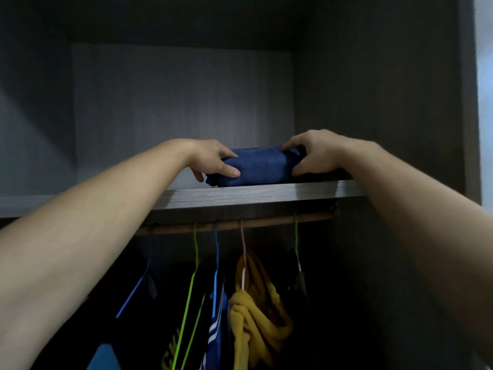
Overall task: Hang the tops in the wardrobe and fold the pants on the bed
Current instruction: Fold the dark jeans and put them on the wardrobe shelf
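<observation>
I see a grey wood-grain wardrobe shelf (266, 194); directly on it, at its front edge, lies one folded dark-blue fabric bundle (256, 166).

Both bare arms are reaching up and forward, nearly straight. The left hand (210, 160) is pinching one end of the pants (256, 166), thumb in front, while the right hand (316, 153) is gripping the other end.

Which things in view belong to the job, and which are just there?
Job: folded blue pants, gripped at both ends by left hand and right hand on the shelf; yellow top and striped blue top hung on the rail.
Just there: wardrobe back panel, side panel.
</observation>
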